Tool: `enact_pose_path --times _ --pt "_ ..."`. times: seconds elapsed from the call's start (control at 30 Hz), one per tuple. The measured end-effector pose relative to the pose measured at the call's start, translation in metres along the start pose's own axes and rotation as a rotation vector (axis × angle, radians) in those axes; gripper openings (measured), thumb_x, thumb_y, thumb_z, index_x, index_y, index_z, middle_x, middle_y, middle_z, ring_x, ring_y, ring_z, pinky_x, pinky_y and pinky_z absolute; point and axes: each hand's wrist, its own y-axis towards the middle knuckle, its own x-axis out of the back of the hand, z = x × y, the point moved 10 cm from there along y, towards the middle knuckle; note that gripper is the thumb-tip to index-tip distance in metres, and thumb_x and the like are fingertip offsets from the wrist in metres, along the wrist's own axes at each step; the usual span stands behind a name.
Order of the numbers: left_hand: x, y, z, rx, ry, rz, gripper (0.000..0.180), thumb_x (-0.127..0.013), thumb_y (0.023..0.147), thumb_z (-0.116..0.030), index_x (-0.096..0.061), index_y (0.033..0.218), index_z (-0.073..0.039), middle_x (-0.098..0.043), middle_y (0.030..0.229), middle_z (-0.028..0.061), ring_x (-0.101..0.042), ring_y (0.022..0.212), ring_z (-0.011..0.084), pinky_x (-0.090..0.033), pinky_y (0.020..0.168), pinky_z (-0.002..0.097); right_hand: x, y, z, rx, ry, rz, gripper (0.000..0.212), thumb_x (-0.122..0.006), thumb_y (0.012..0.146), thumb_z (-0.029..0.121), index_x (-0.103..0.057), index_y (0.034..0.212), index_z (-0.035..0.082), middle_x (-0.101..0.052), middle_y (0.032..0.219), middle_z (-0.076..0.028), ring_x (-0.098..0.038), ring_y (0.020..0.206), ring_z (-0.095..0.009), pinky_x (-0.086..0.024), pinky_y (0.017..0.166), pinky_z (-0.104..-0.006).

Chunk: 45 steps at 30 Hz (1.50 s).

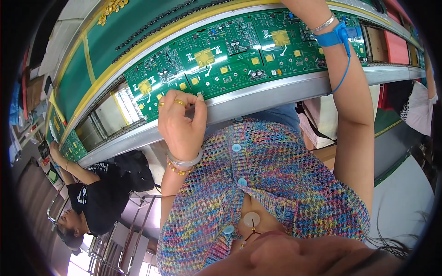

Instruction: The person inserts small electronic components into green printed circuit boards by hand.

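Note:
A row of green circuit boards [239, 66] lies along a rail line in front of me, with yellow pads, small parts and a few blue ones. My left hand [182, 122] rests at the near edge of the boards, left of the middle. Its fingers are curled with the thumb close by, and whatever may be between them is hidden. Two gold rings and a pale bangle [188, 160] are on that hand and wrist. My right hand [307, 6] reaches over the boards to the top edge of the picture, its fingers out of sight. A blue wrist strap [332, 37] with a cord circles that wrist.
A silver metal rail [271, 97] runs along the near side of the boards. Beyond them, a green surface [108, 50] holds a strip of black parts [156, 23] and a pile of gold-coloured pieces [112, 10]. Another person [103, 193] in black works at the left.

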Motion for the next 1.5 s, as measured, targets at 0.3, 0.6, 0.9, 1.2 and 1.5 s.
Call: enact_pose_path --times 0.3,0.6,0.9,1.2,1.5 --pt "0.002 0.001 -0.004 -0.016 0.082 -0.049 0.013 -0.07 0.073 -0.006 -0.059 0.067 -0.005 -0.053 0.069 0.0056 -0.05 0.065 0.0228 -0.04 0.059 0.0333 0.002 0.001 0.005 0.029 0.002 -0.007 0.01 -0.06 0.081 0.011 -0.061 0.085 0.001 -0.062 0.079 -0.017 -0.06 0.079 -0.035 -0.047 0.072 -0.0411" --pt "0.044 0.082 0.0 -0.203 0.136 0.026 0.01 -0.073 0.073 -0.015 -0.067 0.077 -0.009 -0.059 0.076 0.0054 -0.058 0.075 0.0253 -0.046 0.065 0.0333 0.025 -0.009 0.036 -0.075 0.128 0.046 0.01 -0.062 0.079 0.011 -0.063 0.08 0.001 -0.062 0.08 -0.016 -0.06 0.079 -0.034 -0.047 0.072 -0.0404" --pt "0.014 0.243 0.061 -0.225 0.229 -0.129 0.016 -0.072 0.072 -0.021 -0.071 0.08 -0.008 -0.065 0.083 0.0124 -0.063 0.08 0.0301 -0.048 0.073 0.039 -0.005 -0.058 0.091 -0.129 0.348 0.21 0.01 -0.061 0.087 0.025 -0.062 0.086 0.016 -0.06 0.057 -0.004 -0.061 0.053 -0.024 -0.045 0.047 -0.0353" --pt "-0.001 0.255 0.073 -0.13 0.083 -0.064 0.02 -0.073 0.074 -0.022 -0.067 0.08 -0.004 -0.065 0.082 0.0173 -0.063 0.081 0.0325 -0.047 0.073 0.0412 -0.063 -0.042 0.155 0.012 0.257 0.363 0.011 -0.06 0.086 0.023 -0.06 0.086 0.012 -0.055 0.053 -0.005 -0.056 0.049 -0.025 -0.04 0.046 -0.0355" --pt "0.042 0.206 0.042 -0.294 0.004 -0.176 0.013 -0.066 0.076 -0.015 -0.068 0.079 -0.003 -0.065 0.075 0.0179 -0.063 0.076 0.0344 -0.049 0.07 0.0417 -0.116 -0.012 0.175 -0.017 0.219 0.436 0.017 -0.059 0.079 0.021 -0.065 0.072 0.007 -0.063 0.065 -0.014 -0.063 0.063 -0.033 -0.05 0.058 -0.043"
